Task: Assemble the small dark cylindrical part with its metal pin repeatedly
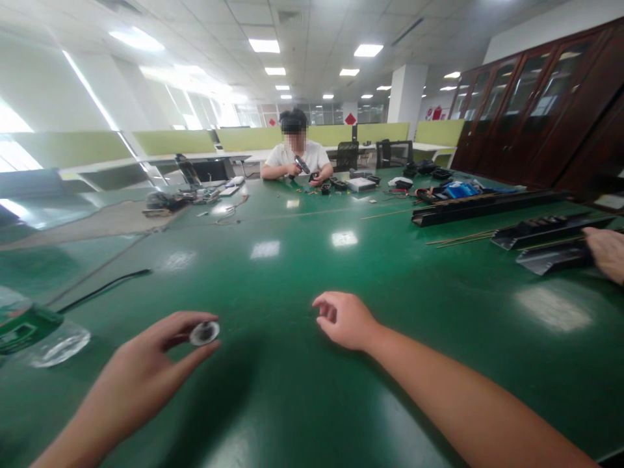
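My left hand [146, 364] holds a small round piece [205, 333] between thumb and fingertips, above the green tabletop [287, 273]. The piece has a whitish rim and a dark middle; its exact kind is unclear. Over the middle of the table is my right hand [347, 322], its fingers loosely curled and a gap between thumb and index finger. Nothing shows in it. To the left of my left hand, a clear plastic bottle [53, 341] with a green label lies partly out of view.
Across the table, a person [296, 156] holds a dark handheld tool [302, 164]. Black metal channels [487, 207] and thin rods [461, 239] lie at the right, near another person's hand [607, 252]. A black cable [104, 286] runs at the left.
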`<control>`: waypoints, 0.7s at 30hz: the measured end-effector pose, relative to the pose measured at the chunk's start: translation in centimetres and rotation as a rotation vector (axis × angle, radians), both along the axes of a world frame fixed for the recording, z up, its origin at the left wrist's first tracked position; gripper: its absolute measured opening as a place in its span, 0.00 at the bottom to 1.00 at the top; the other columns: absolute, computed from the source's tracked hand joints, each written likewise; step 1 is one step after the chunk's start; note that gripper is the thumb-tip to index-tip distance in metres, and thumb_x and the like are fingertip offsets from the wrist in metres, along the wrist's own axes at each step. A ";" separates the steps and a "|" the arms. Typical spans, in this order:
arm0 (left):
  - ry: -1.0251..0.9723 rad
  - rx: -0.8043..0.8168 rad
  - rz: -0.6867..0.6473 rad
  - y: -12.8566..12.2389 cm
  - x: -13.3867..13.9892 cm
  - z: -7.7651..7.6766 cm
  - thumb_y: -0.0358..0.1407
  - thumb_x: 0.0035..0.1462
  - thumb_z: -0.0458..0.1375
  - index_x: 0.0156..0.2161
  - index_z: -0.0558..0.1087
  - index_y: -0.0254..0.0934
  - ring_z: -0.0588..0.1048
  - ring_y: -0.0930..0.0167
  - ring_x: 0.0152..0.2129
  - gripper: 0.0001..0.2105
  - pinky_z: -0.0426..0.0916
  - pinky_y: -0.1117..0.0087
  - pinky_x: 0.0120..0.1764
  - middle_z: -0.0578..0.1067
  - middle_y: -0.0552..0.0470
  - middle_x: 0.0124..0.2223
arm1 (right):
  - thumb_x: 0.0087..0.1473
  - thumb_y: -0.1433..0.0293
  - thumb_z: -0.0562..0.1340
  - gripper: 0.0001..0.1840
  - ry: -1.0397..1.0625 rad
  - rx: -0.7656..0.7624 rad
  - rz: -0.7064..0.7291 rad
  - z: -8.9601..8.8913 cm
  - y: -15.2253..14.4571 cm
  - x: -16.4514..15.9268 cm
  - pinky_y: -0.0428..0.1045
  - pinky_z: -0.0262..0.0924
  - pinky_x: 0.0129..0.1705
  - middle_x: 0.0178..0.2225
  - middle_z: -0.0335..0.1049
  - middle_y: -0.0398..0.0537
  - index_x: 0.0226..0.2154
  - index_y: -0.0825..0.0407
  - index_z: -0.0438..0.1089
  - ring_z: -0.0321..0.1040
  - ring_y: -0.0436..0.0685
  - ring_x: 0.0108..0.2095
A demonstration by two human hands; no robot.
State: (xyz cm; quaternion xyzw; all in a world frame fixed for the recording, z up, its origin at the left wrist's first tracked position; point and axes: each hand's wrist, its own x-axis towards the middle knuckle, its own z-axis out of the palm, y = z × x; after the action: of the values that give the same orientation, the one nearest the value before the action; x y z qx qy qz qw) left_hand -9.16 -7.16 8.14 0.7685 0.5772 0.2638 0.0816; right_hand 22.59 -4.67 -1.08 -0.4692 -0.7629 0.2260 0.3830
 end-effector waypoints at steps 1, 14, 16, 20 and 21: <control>-0.005 -0.039 -0.071 1.0 1.8 -0.2 0.54 0.52 0.62 0.43 0.75 0.45 0.76 0.64 0.37 0.19 0.74 0.63 0.42 0.78 0.56 0.41 | 0.50 0.73 0.63 0.14 0.002 -0.002 -0.005 0.0 0.1 0.1 0.46 0.63 0.33 0.31 0.74 0.43 0.42 0.49 0.73 0.68 0.51 0.28; -0.117 -0.048 -0.507 5.9 10.7 -7.5 0.42 0.61 0.58 0.49 0.74 0.45 0.73 0.67 0.43 0.12 0.68 0.66 0.48 0.75 0.51 0.46 | 0.48 0.73 0.64 0.19 0.025 -0.060 -0.077 0.0 0.8 0.5 0.46 0.63 0.33 0.31 0.75 0.43 0.45 0.48 0.71 0.70 0.52 0.29; -0.103 -0.034 -0.481 5.8 10.4 -7.9 0.43 0.61 0.58 0.52 0.73 0.47 0.73 0.66 0.44 0.14 0.68 0.65 0.49 0.75 0.52 0.48 | 0.48 0.73 0.64 0.19 0.016 -0.067 -0.079 0.0 0.8 0.5 0.46 0.62 0.33 0.30 0.74 0.43 0.45 0.48 0.71 0.69 0.53 0.28; -0.114 -0.006 -0.379 5.7 10.8 -8.3 0.44 0.59 0.60 0.55 0.69 0.47 0.73 0.64 0.46 0.19 0.67 0.62 0.51 0.75 0.52 0.50 | 0.49 0.73 0.64 0.18 0.004 -0.082 -0.072 -0.1 0.7 0.6 0.47 0.62 0.32 0.29 0.74 0.42 0.45 0.48 0.71 0.68 0.52 0.27; -0.127 -0.013 -0.361 5.7 11.0 -8.4 0.44 0.58 0.61 0.54 0.70 0.46 0.74 0.64 0.45 0.19 0.67 0.62 0.50 0.75 0.51 0.49 | 0.49 0.73 0.64 0.18 0.005 -0.082 -0.070 -0.2 0.7 0.6 0.47 0.62 0.32 0.30 0.74 0.42 0.45 0.48 0.71 0.68 0.52 0.27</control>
State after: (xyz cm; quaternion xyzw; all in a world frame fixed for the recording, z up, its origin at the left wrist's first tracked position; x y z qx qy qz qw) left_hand 1.82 -1.47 -0.22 0.8408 0.4252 0.2892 0.1691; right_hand 23.15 -3.99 -1.25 -0.5104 -0.7352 0.2445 0.3731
